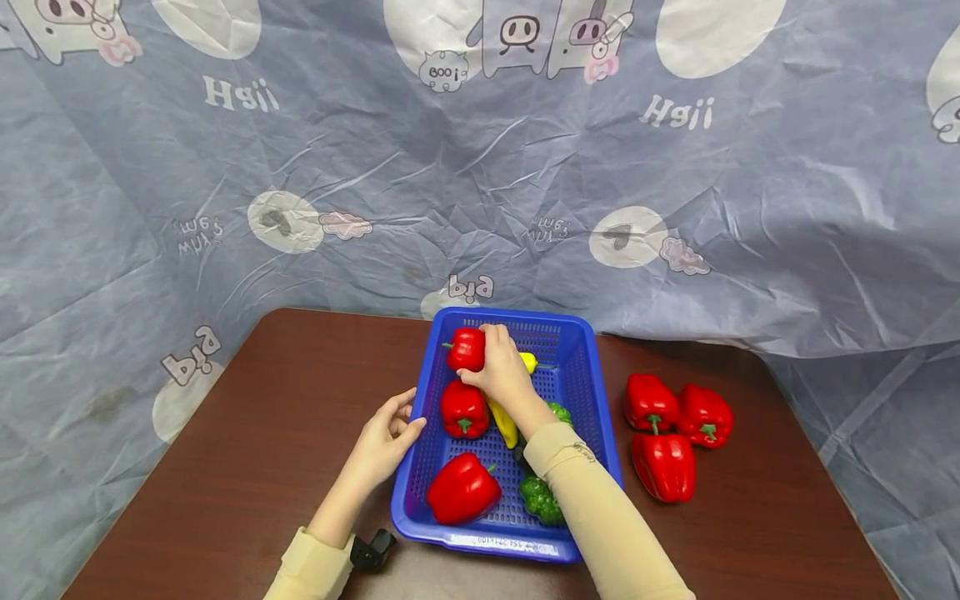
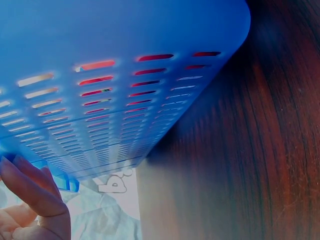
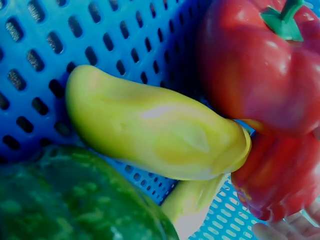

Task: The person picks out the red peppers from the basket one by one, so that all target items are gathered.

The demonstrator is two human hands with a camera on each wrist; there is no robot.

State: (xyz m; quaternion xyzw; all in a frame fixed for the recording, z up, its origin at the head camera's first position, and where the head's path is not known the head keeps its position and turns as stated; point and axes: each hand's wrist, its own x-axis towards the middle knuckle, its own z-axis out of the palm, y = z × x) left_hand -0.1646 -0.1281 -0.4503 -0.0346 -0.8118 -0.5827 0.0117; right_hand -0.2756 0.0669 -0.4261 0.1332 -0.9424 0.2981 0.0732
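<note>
1. A brown, wood-look surface carries a blue, holey plastic basket.
2. Right hand grips the round, shiny red pepper, back left inside; squeeze softly.
3. Left hand, fingers loosely bent, touches the basket; steady it.

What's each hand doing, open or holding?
Left hand: at the basket rim; can't tell if gripping.
Right hand: holding the back red pepper.

Makeshift tabletop set-up, rm type unclear: brown wood-grain tbl w/ wrinkled cartoon-print sheet hung behind.
</note>
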